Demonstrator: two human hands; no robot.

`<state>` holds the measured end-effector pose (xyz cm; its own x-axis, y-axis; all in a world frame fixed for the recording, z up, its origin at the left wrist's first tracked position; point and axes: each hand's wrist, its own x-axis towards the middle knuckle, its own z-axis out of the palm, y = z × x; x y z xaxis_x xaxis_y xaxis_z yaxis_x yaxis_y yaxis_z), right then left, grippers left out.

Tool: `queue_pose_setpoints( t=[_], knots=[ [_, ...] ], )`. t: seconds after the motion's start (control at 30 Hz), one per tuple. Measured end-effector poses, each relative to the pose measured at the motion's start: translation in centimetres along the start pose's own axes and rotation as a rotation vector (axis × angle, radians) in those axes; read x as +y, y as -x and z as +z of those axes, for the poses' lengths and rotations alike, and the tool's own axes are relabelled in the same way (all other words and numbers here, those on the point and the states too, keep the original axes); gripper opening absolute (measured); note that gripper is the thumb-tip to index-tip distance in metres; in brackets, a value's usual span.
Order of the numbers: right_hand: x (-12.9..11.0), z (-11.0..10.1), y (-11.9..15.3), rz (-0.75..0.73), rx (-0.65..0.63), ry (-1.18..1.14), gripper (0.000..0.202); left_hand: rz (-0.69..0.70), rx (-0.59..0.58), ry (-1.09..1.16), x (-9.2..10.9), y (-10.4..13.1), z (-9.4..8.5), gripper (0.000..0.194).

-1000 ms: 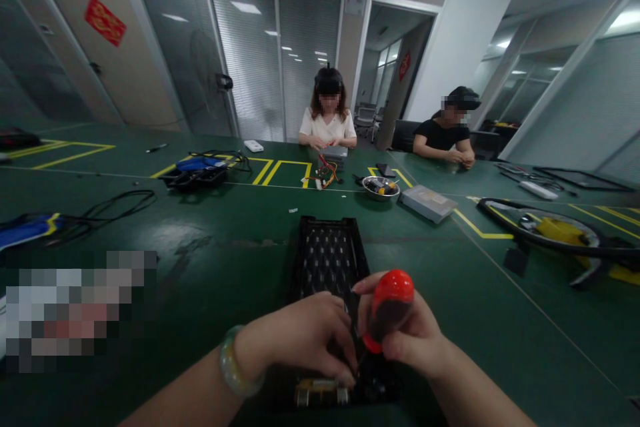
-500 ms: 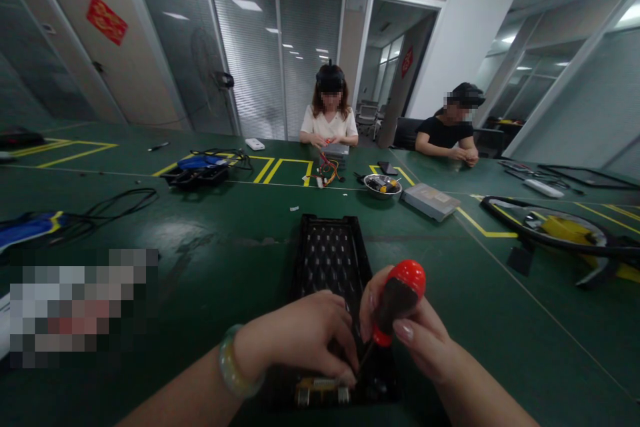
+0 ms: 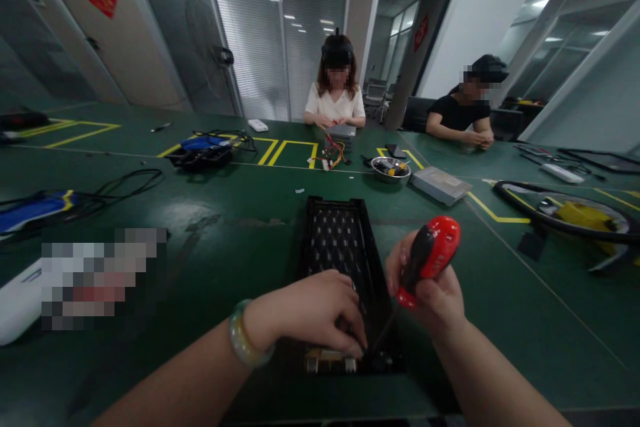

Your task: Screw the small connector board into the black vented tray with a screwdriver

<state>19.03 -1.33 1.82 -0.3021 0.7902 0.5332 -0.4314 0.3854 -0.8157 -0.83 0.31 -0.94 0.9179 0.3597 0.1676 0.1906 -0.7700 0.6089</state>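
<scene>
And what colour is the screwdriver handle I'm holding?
The screwdriver handle is red and black, clearest in the head view.

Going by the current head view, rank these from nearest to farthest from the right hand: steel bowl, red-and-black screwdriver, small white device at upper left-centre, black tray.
1. Red-and-black screwdriver: held in the right hand.
2. Black tray: just left of that hand.
3. Steel bowl: ahead, beyond the tray.
4. Small white device: farthest ahead, well to the left.
</scene>
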Motion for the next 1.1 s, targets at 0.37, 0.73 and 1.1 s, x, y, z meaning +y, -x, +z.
queue_pose_setpoints(
  t=[0.37, 0.73, 1.1],
  knots=[
    [0.8, -1.3, -1.5, -0.055, 0.42, 0.015, 0.023, -0.043, -0.007, -0.1, 0.2, 0.3, -1.4, 0.02],
    [2.5, -1.6, -1.3, -0.066, -0.066, 0.911, 0.029, -0.805, 0.56, -0.406, -4.0, 2.9, -3.5, 0.028],
    [4.3, -1.7, -1.4, 0.096, -0.494, 1.559, 0.055, -0.965, 0.45, -0.368, -6.0, 3.0, -1.5, 0.071]
  ],
)
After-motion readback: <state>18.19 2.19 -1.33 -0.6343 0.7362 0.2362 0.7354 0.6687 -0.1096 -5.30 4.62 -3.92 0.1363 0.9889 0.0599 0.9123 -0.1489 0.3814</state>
